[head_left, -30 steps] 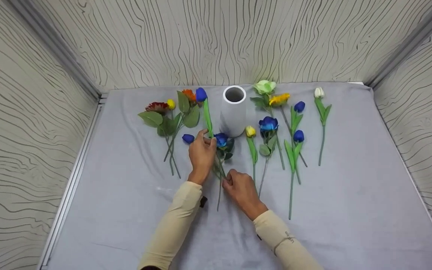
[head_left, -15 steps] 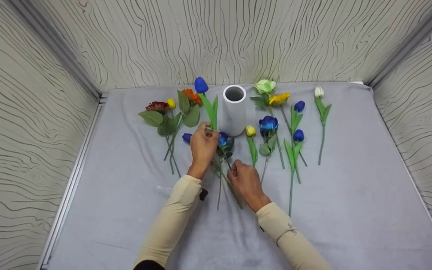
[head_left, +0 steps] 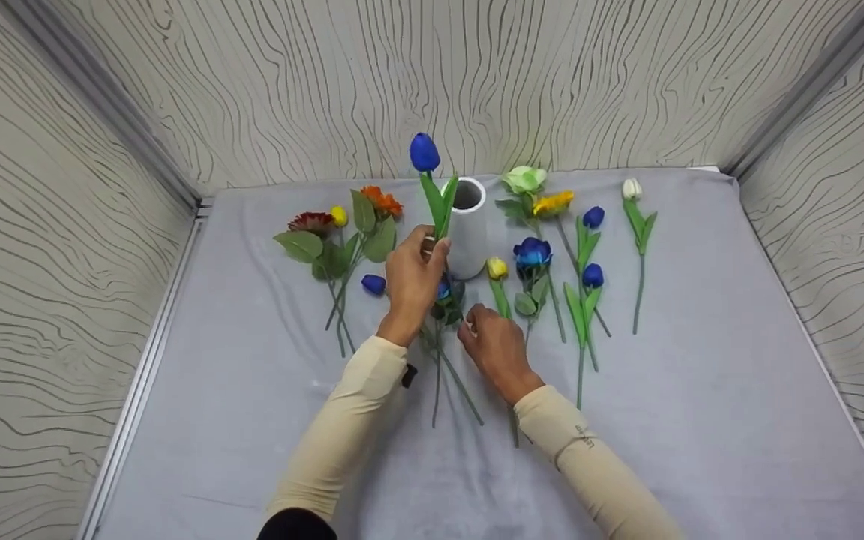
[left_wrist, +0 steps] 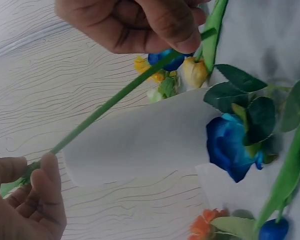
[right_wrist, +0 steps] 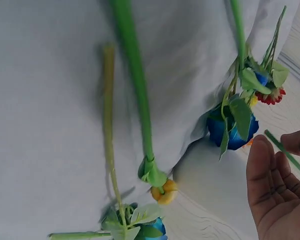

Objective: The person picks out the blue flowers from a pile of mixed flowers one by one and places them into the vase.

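A blue artificial tulip (head_left: 424,152) stands raised, its head up and its stem slanting down to the right. My left hand (head_left: 411,277) pinches it just below the leaves. In the left wrist view the green stem (left_wrist: 115,100) runs bare between my two hands. My right hand (head_left: 498,349) pinches the stem's lower end between thumb and fingers (right_wrist: 260,160). Directly behind the hands is a white vase (head_left: 468,251), upright, its mouth showing no flowers. Below my left hand lie a blue rose (left_wrist: 230,145) and another blue tulip (head_left: 373,284), both partly covered in the head view.
Left of the vase lie a dark red flower (head_left: 311,223), a yellow bud (head_left: 339,216) and an orange flower (head_left: 382,201). To its right are a yellow tulip (head_left: 497,268), another blue rose (head_left: 532,255), a pale green rose (head_left: 524,180), a white tulip (head_left: 631,189) and more blue tulips (head_left: 592,276).
My left hand has lifted the blue tulip up and to the right, so its head now stands beside the vase mouth. My right hand has moved slightly up and right with the stem's end.
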### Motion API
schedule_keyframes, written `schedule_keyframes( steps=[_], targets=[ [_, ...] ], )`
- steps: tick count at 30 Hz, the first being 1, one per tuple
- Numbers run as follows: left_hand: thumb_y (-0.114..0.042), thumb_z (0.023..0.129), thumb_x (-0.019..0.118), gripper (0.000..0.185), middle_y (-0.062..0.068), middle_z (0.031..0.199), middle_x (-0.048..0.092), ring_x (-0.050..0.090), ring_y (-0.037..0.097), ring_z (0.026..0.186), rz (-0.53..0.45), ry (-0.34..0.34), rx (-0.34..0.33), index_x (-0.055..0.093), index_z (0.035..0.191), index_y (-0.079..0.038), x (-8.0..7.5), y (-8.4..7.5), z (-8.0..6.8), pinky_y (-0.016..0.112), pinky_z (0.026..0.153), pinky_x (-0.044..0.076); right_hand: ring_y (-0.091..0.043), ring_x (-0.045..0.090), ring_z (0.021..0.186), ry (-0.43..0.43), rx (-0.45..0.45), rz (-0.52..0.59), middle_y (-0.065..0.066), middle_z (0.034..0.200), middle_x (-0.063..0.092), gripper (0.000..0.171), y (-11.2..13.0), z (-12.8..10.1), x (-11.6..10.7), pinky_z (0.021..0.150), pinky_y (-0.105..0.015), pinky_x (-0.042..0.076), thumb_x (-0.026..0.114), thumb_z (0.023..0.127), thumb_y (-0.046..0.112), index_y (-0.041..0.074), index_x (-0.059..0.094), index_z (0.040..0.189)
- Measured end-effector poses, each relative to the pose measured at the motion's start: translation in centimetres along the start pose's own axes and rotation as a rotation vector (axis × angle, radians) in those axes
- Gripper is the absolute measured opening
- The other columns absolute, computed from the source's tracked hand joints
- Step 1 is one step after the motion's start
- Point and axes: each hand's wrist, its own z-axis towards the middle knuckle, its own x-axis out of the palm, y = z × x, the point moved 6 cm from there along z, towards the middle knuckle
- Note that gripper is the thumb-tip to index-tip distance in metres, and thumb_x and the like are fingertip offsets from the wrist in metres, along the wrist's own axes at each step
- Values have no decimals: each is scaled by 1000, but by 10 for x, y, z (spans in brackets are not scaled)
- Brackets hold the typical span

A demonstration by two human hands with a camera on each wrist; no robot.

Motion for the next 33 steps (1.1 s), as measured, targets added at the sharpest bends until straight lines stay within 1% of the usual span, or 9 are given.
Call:
schedule_keyframes(
  steps=[5,9,12,16,20,24,26,30,33],
  targets=[
    [-20,95,62,19,4,89,70,64,10,68,-39,-33,45,68,108,-7,-9,-17,9,27,59,51,-20,60,59,-3,24,-12,-7,72,65,12,-8,11,-6,53,-39,50,72,84,13,4,64,86],
    [-20,96,61,21,4,89,69,63,10,68,-80,-77,77,68,110,-6,-20,-31,16,26,59,51,-21,61,63,-18,80,29,-9,81,66,15,-13,25,-13,57,-39,51,72,84,13,3,65,94],
    [-20,96,62,22,5,90,69,65,11,71,-116,-106,104,68,110,-6,-27,-41,21,26,64,52,-22,62,68,-49,110,56,-10,87,66,23,-16,38,-20,61,-40,51,73,84,13,2,64,101],
    [-20,95,62,21,5,93,69,66,13,76,-158,-135,130,68,109,-5,-35,-51,23,28,71,53,-25,63,76,-85,117,63,-13,95,66,34,-18,55,-29,68,-42,52,75,83,15,1,61,111],
    [-22,96,61,22,4,95,69,65,12,78,-172,-152,145,68,109,-6,-40,-59,23,29,75,53,-27,63,81,-81,150,97,-15,104,64,43,-20,69,-34,73,-42,52,74,84,17,0,57,120],
    [-24,95,62,23,2,94,68,64,10,79,-183,-169,158,68,109,-7,-43,-65,23,28,76,53,-29,62,92,-49,210,144,-17,116,60,52,-22,81,-34,81,-43,52,73,85,20,2,51,129],
    [-23,95,63,22,3,93,68,64,10,79,-192,-186,177,68,108,-6,-46,-68,25,28,75,53,-29,62,99,-35,231,167,-19,122,57,57,-23,86,-33,85,-43,51,73,86,22,2,47,132],
    [-21,95,63,21,3,92,68,64,11,77,-227,-226,220,67,106,-3,-55,-76,28,29,74,53,-30,59,106,-37,229,185,-20,129,53,65,-20,93,-32,89,-42,49,73,86,26,2,41,138],
    [-19,94,64,20,4,90,68,65,14,76,-249,-247,228,67,104,-3,-60,-82,30,30,74,53,-29,56,113,-45,223,173,-20,133,50,70,-18,98,-31,94,-42,46,73,86,28,1,38,141]
  ],
)
